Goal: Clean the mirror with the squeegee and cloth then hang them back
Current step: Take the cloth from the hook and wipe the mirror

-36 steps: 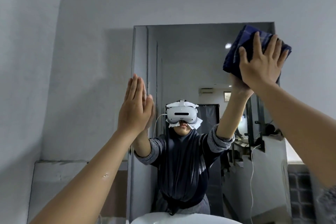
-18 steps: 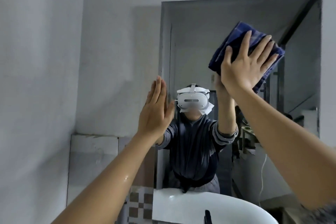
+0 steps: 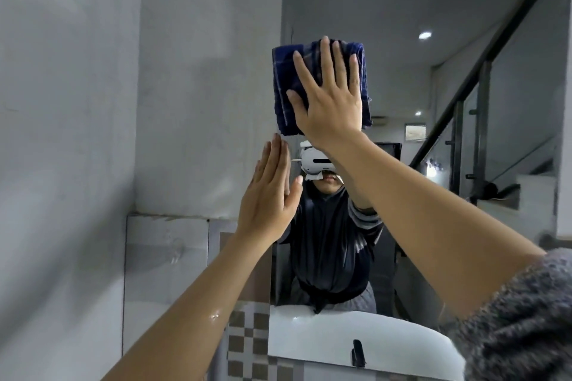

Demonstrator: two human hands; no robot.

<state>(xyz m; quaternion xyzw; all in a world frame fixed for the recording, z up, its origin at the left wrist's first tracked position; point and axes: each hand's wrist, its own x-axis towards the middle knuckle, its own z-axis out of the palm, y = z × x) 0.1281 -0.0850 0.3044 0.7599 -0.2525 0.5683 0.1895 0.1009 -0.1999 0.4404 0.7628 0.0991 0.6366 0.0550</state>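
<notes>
A frameless wall mirror (image 3: 464,40) fills the upper right of the head view. My right hand (image 3: 331,99) lies flat, fingers spread, pressing a folded dark blue checked cloth (image 3: 284,83) against the glass near the mirror's upper left part. My left hand (image 3: 269,192) is flat with fingers together, resting at the mirror's left edge below the cloth and holding nothing. The mirror reflects a person wearing a white headset. No squeegee is in view.
A white basin (image 3: 325,340) with a black tap (image 3: 357,353) sits below the mirror. Grey walls (image 3: 77,102) meet in a corner on the left, with checked tiles (image 3: 247,337) lower down. A staircase railing shows in the reflection.
My right hand has slid the cloth leftward across the glass, from the mirror's upper right to its upper left. The left hand stays at the left edge. The view has shifted.
</notes>
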